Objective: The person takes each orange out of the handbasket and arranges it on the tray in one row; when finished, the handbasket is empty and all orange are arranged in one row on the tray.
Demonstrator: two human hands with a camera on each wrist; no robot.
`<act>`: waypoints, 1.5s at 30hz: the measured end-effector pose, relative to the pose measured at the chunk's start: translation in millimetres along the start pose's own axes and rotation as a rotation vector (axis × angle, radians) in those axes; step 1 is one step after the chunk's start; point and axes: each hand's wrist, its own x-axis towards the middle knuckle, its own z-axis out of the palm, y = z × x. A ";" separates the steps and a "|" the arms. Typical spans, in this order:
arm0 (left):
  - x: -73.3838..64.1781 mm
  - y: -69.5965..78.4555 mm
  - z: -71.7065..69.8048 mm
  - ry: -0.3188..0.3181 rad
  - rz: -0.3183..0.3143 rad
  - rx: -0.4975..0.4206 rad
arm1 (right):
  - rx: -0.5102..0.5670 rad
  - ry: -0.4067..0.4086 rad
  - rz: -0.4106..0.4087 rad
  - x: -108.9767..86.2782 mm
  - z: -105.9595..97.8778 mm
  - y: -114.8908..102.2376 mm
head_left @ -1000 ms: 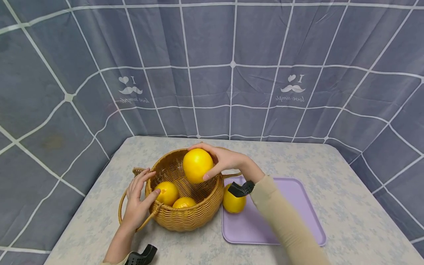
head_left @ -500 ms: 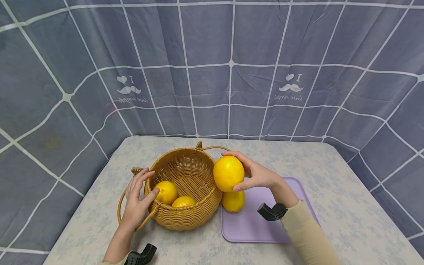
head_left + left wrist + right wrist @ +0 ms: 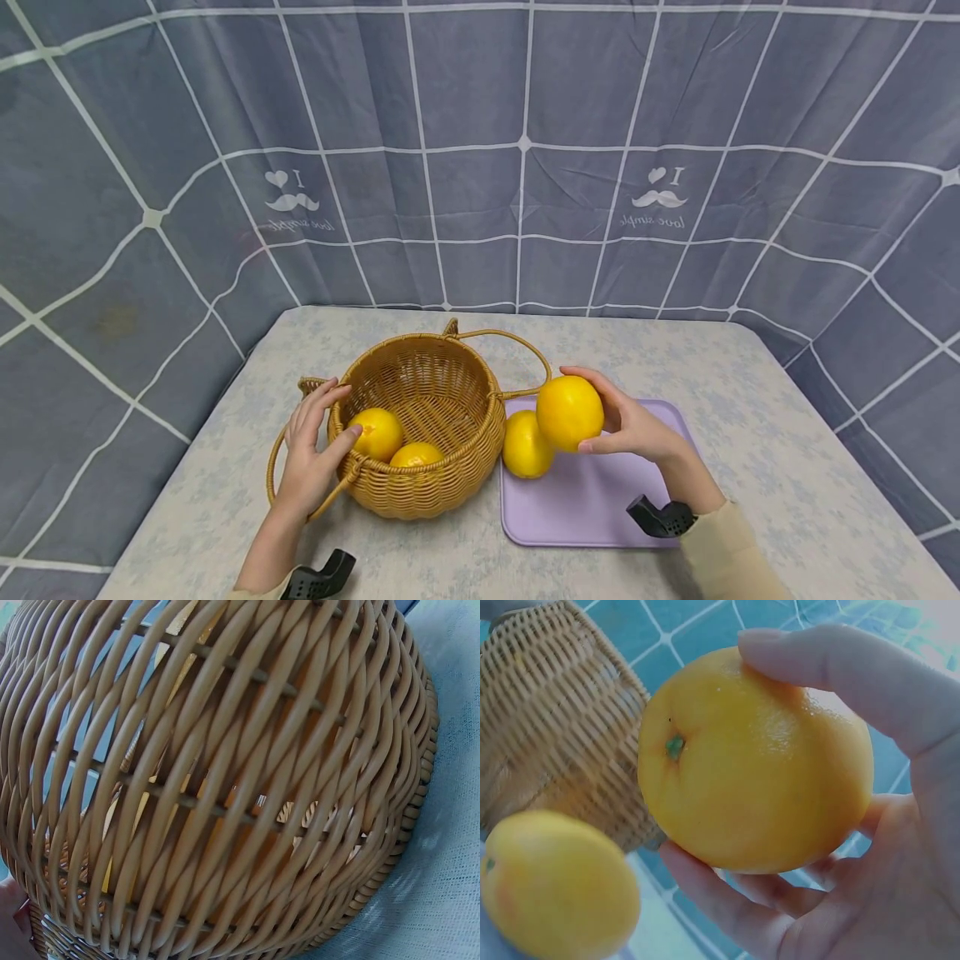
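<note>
My right hand (image 3: 626, 425) holds a large yellow-orange orange (image 3: 570, 413) between thumb and fingers, over the left part of a purple tray (image 3: 585, 508). In the right wrist view this held orange (image 3: 757, 765) shows its green stem end. Another orange (image 3: 527, 446) lies at the tray's left edge, beside a round wicker basket (image 3: 427, 498). Two oranges sit inside the basket, one orange (image 3: 378, 435) at the left and one orange (image 3: 417, 455) near the front. My left hand (image 3: 307, 450) rests at the basket's left rim with relaxed fingers, its thumb overlapping the left orange.
The basket's handles (image 3: 536, 350) stick out to both sides, the right one reaching the tray's back left corner. Everything stands on a pale patterned tabletop (image 3: 405, 558). A grey-blue checked curtain (image 3: 480, 200) hangs behind and at the sides.
My right hand has carried the orange from over the basket rightward and toward me, to over the tray. The left hand, the basket and the other oranges have stayed in place.
</note>
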 end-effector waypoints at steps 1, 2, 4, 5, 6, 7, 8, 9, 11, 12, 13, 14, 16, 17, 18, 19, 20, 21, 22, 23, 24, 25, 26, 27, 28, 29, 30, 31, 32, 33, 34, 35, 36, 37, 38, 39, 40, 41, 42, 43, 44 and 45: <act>0.1 -0.2 0.1 0.000 0.000 0.000 | 0.009 0.010 0.004 -3.5 -0.6 3.0; 0.2 -0.5 0.3 -0.001 0.000 0.000 | 0.016 0.022 0.007 -6.8 -1.0 5.9; 0.3 -0.7 0.5 -0.002 0.000 0.000 | 0.031 0.048 0.018 -13.2 -1.6 11.8; 0.3 -0.6 0.5 -0.002 0.001 0.002 | 0.042 0.056 0.015 -16.0 -2.1 15.0; 0.3 -0.4 0.5 -0.002 0.001 0.002 | 0.052 0.067 0.014 -18.7 -2.4 18.0; 0.3 -0.1 0.5 -0.002 0.000 0.003 | 0.061 0.078 0.015 -21.3 -2.9 21.2; 0.3 0.2 0.5 -0.002 -0.001 0.004 | 0.070 0.090 0.017 -23.9 -3.4 24.4; 0.3 0.5 0.5 -0.002 -0.001 0.004 | 0.080 0.101 0.019 -26.3 -3.9 27.6; 0.5 1.0 0.5 -0.002 -0.003 0.006 | 0.102 0.122 0.030 -31.1 -4.7 34.0; 0.5 1.2 0.5 -0.002 -0.004 0.006 | 0.110 0.134 0.038 -33.4 -4.9 37.0; 0.5 1.4 0.4 -0.003 -0.004 0.007 | 0.120 0.142 0.047 -35.5 -5.1 40.0; 0.6 1.4 0.3 -0.004 -0.005 0.007 | 0.127 0.149 0.054 -37.4 -5.2 42.9; 0.5 1.5 -0.2 -0.006 -0.004 0.008 | 0.142 0.158 0.066 -40.0 -5.2 48.1; 0.5 1.5 -0.5 -0.006 -0.003 0.009 | 0.147 0.160 0.072 -40.7 -5.3 50.6; 0.5 1.4 -0.9 -0.005 -0.002 0.007 | 0.148 0.164 0.077 -41.1 -5.4 53.3; 0.5 1.3 -1.1 -0.005 -0.002 0.005 | 0.148 0.168 0.083 -41.4 -5.7 55.7; 0.6 1.1 -1.3 -0.005 -0.001 0.003 | 0.144 0.173 0.088 -41.6 -6.0 58.2; 0.6 1.0 -1.4 -0.006 0.000 0.001 | 0.141 0.176 0.093 -41.8 -6.3 60.6; 0.6 0.9 -1.4 -0.006 0.000 0.000 | 0.135 0.178 0.096 -42.1 -6.6 63.1; 0.5 1.0 -1.4 -0.007 -0.001 -0.002 | 0.127 0.180 0.097 -42.3 -7.0 65.4; 0.4 1.1 -1.3 -0.007 -0.001 -0.004 | 0.120 0.182 0.099 -42.7 -7.5 67.8; 0.2 1.3 -1.1 -0.007 -0.001 -0.005 | 0.116 0.181 0.100 -43.0 -7.8 69.9; 0.1 1.4 -0.9 -0.008 -0.001 -0.006 | 0.113 0.180 0.100 -43.4 -8.3 72.0; 0.0 1.5 -0.7 -0.008 0.000 -0.006 | 0.110 0.178 0.101 -43.7 -8.7 74.0; -0.2 1.8 -0.6 -0.007 0.001 -0.007 | 0.105 0.176 0.100 -43.9 -9.1 76.2; -0.3 1.9 -0.4 -0.007 0.002 -0.008 | 0.104 0.173 0.101 -44.2 -9.4 78.1; -0.4 1.8 -0.3 -0.007 0.003 -0.009 | 0.103 0.171 0.100 -44.5 -9.8 79.8; -0.5 1.7 -0.3 -0.007 0.003 -0.009 | 0.099 0.169 0.100 -44.6 -9.9 81.6; -0.6 1.6 -0.2 -0.007 0.002 -0.009 | 0.095 0.166 0.102 -44.7 -10.0 83.4; -0.8 1.6 -0.3 -0.006 0.001 -0.009 | 0.087 0.162 0.102 -44.6 -10.0 85.1; -0.9 1.6 -0.4 -0.006 0.000 -0.009 | 0.083 0.158 0.103 -44.6 -9.9 86.5; -1.1 1.5 -0.5 -0.005 -0.002 -0.009 | 0.078 0.155 0.109 -44.5 -9.7 87.7; -1.2 1.6 -0.5 -0.005 -0.003 -0.010 | 0.073 0.154 0.114 -44.5 -9.5 88.7; -1.3 1.6 -0.6 -0.005 -0.003 -0.010 | 0.067 0.154 0.121 -44.4 -9.3 89.8; -1.3 1.7 -0.6 -0.006 -0.005 -0.010 | 0.064 0.153 0.126 -44.4 -9.2 90.2; -1.2 1.6 -0.6 -0.005 -0.005 -0.010 | 0.059 0.154 0.130 -44.2 -9.0 90.4; -1.1 1.5 -0.6 -0.006 -0.006 -0.010 | 0.055 0.158 0.136 -44.1 -8.9 90.3; -0.9 1.4 -0.5 -0.006 -0.008 -0.009 | 0.049 0.162 0.139 -43.9 -8.8 90.1; -0.8 1.3 -0.5 -0.006 -0.009 -0.008 | 0.044 0.166 0.144 -43.7 -8.7 89.8; -0.6 1.1 -0.4 -0.006 -0.010 -0.007 | 0.038 0.170 0.149 -43.5 -8.6 89.4; -0.4 0.9 -0.3 -0.006 -0.012 -0.006 | 0.033 0.172 0.154 -43.2 -8.5 89.1; -0.3 0.7 -0.2 -0.006 -0.013 -0.005 | 0.028 0.176 0.162 -43.1 -8.3 88.8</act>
